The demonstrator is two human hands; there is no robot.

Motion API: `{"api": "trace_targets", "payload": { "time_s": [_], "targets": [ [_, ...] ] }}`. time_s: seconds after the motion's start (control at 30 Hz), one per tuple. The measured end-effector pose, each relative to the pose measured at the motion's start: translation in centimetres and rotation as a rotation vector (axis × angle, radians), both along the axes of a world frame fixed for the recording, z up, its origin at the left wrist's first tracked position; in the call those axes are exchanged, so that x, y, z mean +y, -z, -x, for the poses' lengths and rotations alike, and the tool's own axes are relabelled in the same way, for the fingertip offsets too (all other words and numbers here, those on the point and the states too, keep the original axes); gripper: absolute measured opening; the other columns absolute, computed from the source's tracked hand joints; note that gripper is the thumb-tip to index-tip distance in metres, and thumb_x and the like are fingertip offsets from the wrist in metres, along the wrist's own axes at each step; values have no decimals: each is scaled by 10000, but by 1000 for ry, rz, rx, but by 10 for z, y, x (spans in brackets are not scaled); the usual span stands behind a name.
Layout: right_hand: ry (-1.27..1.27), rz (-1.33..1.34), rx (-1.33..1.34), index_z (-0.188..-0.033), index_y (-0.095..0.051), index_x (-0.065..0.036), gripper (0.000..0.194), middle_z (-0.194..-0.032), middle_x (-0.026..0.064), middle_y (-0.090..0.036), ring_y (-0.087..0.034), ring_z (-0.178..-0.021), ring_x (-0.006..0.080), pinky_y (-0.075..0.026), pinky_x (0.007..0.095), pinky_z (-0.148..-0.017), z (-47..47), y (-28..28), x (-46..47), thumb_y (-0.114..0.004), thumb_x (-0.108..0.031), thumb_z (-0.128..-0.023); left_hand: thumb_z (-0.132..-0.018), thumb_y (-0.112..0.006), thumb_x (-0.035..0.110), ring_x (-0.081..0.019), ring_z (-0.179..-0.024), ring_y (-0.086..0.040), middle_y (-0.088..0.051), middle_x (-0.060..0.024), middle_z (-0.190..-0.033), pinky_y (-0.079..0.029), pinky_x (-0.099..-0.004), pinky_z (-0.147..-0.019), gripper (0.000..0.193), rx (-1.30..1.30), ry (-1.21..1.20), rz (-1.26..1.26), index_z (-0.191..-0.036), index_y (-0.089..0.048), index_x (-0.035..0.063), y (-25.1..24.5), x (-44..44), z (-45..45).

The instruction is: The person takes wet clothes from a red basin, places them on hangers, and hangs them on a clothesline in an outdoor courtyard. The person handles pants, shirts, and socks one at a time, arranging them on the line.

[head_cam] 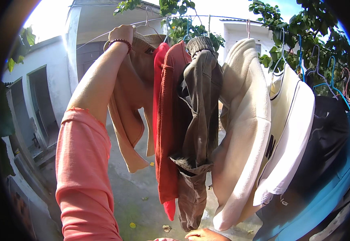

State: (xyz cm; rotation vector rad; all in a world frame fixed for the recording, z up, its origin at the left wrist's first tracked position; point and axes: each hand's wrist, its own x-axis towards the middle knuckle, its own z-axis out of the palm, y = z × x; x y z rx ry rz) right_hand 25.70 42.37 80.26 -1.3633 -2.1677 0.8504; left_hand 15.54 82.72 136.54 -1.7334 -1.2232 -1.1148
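Note:
My left hand point(121, 32) is raised to the clothesline, closed around the waistband of tan trousers point(134, 99). A dark beaded bracelet circles its wrist, and the pink sleeve is pushed up to the elbow; the fingertips are hidden. The trousers hang from a wire hanger point(147, 18) by that hand. Low in the picture, my right hand point(206, 235) shows only in part, cut off by the lower edge. It appears just below the leg end of dark grey-brown trousers point(203, 90), and whether it touches them I cannot tell.
Along the line hang a rust-red garment point(166, 135), a cream fleece garment point(244, 90), a white shirt point(295, 120), black clothing point(307, 156) and a blue garment point(337, 192). Concrete ground point(132, 192) lies below with fallen leaves. A white building point(59, 57) stands at left.

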Motion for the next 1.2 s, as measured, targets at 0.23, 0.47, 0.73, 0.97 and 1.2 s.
{"api": "trace_targets", "payload": {
  "time_s": [0.23, 0.47, 0.73, 0.97, 1.2],
  "targets": [
    [436, 247, 181, -1104, -631, -75, 307, -1068, 128, -649, -626, -950, 288, -481, 349, -825, 18, -22, -2, -525, -286, -909, -970, -307, 447, -299, -1029, -630, -652, -122, -1107, -508, -426, -841, 483, -81, 127, 254, -1099, -647, 129, 64, 60, -4],
    [658, 172, 161, -1061, -658, -78, 260, -933, 117, -672, -638, -846, 255, -490, 337, -774, 86, -3, -55, -549, -230, -880, -821, -604, 281, -342, -1040, -574, -597, -154, -1121, -498, -409, -829, 353, -114, 255, -95, -1112, -565, 84, 83, 0, 17],
    [704, 477, 192, -971, -659, -58, 287, -906, 185, -650, -623, -855, 358, -479, 431, -773, 201, 52, -164, -471, -255, -879, -720, -753, 342, -288, -918, -599, -647, -141, -997, -482, -382, -811, 430, -500, 913, -525, -995, -649, 28, 289, -154, 78],
    [1036, 393, 14, -860, -610, -81, 223, -872, 119, -617, -602, -816, 321, -476, 434, -727, 260, 71, -239, -466, -250, -864, -786, -625, -62, -272, -922, -562, -574, -118, -1004, -437, -354, -840, 272, -204, 1507, 440, -1048, -589, 0, 534, -358, 119],
    [1462, 452, 235, -878, -645, -86, 226, -845, 151, -627, -610, -824, 332, -480, 439, -731, 307, 87, -359, -480, -240, -868, -805, -587, 19, -154, -782, -631, -644, -68, -919, -482, -273, -672, 200, 354, 1290, 2066, -999, -635, 5, 766, -443, 178]
  ]
}}
